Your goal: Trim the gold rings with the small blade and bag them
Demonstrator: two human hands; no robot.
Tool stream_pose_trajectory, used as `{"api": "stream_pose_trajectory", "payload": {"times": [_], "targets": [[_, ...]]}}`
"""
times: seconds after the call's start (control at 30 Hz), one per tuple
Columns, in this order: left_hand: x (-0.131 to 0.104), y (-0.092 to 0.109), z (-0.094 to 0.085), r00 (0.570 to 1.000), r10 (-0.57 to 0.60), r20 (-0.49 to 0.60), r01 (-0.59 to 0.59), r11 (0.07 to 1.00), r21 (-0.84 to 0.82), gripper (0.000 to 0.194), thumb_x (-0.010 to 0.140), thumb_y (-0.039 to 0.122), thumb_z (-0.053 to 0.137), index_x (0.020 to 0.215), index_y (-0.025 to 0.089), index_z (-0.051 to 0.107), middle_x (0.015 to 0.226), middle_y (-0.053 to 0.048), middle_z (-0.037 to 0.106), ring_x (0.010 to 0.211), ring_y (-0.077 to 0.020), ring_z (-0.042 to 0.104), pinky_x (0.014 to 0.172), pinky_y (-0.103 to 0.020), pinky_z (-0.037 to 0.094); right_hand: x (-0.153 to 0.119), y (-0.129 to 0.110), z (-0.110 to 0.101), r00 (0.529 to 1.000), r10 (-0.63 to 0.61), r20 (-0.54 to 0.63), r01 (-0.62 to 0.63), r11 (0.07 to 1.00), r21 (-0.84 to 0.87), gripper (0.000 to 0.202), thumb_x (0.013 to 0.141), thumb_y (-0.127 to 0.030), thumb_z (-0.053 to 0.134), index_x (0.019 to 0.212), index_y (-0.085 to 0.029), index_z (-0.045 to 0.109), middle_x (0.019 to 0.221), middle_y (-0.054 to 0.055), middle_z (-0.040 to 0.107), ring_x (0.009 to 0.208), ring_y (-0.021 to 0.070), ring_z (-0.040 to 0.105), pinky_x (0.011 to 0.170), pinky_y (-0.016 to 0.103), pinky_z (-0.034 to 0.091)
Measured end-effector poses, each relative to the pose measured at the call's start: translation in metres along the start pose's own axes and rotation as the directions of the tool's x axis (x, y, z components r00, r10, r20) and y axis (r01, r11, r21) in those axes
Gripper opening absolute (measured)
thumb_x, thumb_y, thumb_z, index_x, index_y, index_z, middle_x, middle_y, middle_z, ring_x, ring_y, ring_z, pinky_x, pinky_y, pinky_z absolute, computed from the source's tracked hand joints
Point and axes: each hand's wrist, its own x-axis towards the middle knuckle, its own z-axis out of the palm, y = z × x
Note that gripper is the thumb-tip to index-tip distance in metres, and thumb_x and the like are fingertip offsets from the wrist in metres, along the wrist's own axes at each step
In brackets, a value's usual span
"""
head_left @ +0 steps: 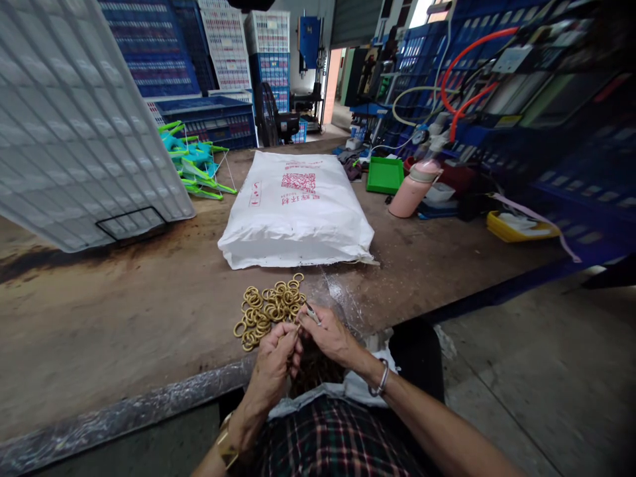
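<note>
Much of the right hand's (330, 338) tool (312, 314) is hidden.

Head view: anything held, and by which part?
Right hand: small dark-tipped silvery metal tool; gripped part hidden. Left hand: curled, but what it holds, if anything, cannot be told.

light is dim, the right edge blurred.
</note>
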Motion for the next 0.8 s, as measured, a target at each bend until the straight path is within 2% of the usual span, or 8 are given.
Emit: {"api": "stream_pose_trajectory", "payload": {"times": [0.17,0.3,0.4,0.5,0.57,0.67,0.8], "targets": [[0.000,-0.001,0.002,0.999,0.010,-0.037,-0.008,0.999,0.052,0.035,0.068,0.049,0.063,0.068,0.017,0.049,0.054,0.006,0.048,0.039,-0.0034,0.038,0.036,-0.014,0.027,-0.002,-0.004,0.001,0.998,-0.055,0.030,0.057,0.996,-0.069,0.023,0.087,-0.034,0.041,0.075,-0.017,0.054,0.063,-0.003,0.052,0.057,0.0093,0.046,0.055,0.020,0.036],[0.000,-0.001,0.002,0.999,0.029,-0.030,-0.026,0.996,0.086,0.034,0.071,0.049,0.060,0.070,0.017,0.050,0.054,0.006,0.048,0.040,-0.0037,0.038,0.036,-0.014,0.027,0.001,0.002,-0.002,1.000,-0.014,0.002,0.014,0.998,-0.056,0.025,0.088,-0.033,0.038,0.073,-0.018,0.051,0.062,-0.003,0.051,0.056,0.0093,0.045,0.054,0.019,0.036],[0.000,0.000,0.002,0.999,0.033,-0.043,-0.029,0.997,0.078,0.034,0.070,0.050,0.061,0.073,0.017,0.051,0.054,0.006,0.049,0.039,-0.0039,0.038,0.036,-0.014,0.026,0.000,0.006,-0.006,0.999,-0.024,-0.048,0.013,0.978,-0.208,0.023,0.088,-0.028,0.036,0.074,-0.019,0.051,0.060,-0.003,0.050,0.054,0.0100,0.043,0.054,0.021,0.035],[0.000,0.000,0.001,0.997,0.038,-0.067,-0.033,0.997,0.071,0.035,0.069,0.050,0.062,0.072,0.017,0.050,0.054,0.006,0.049,0.039,-0.0039,0.039,0.036,-0.014,0.026,-0.006,0.008,-0.008,0.992,-0.111,0.053,0.123,0.902,-0.415,0.015,0.080,-0.015,0.040,0.076,-0.019,0.053,0.064,-0.001,0.052,0.057,0.0112,0.044,0.058,0.022,0.033],[0.001,-0.001,0.001,0.996,0.050,-0.073,-0.044,0.996,0.083,0.034,0.070,0.050,0.060,0.071,0.017,0.050,0.054,0.006,0.049,0.040,-0.0039,0.040,0.036,-0.014,0.027,-0.010,0.008,-0.007,0.983,-0.126,0.132,0.175,0.852,-0.494,0.015,0.074,-0.009,0.041,0.076,-0.019,0.053,0.067,0.000,0.055,0.060,0.0120,0.045,0.059,0.023,0.033],[0.001,-0.002,0.002,0.995,0.067,-0.077,-0.058,0.992,0.115,0.033,0.071,0.049,0.059,0.069,0.017,0.050,0.054,0.006,0.050,0.040,-0.0042,0.040,0.036,-0.014,0.028,-0.011,0.006,-0.005,0.978,-0.097,0.183,0.185,0.804,-0.564,0.017,0.070,-0.007,0.041,0.076,-0.018,0.053,0.070,0.002,0.058,0.060,0.0127,0.046,0.059,0.023,0.031],[0.000,-0.003,0.002,0.993,0.080,-0.084,-0.067,0.987,0.146,0.033,0.071,0.049,0.058,0.068,0.017,0.050,0.054,0.005,0.050,0.039,-0.0042,0.040,0.036,-0.014,0.029,-0.010,0.008,-0.002,0.981,-0.043,0.190,0.157,0.750,-0.643,0.019,0.072,-0.009,0.041,0.082,-0.016,0.054,0.075,0.004,0.062,0.060,0.0138,0.048,0.058,0.025,0.030]]}}
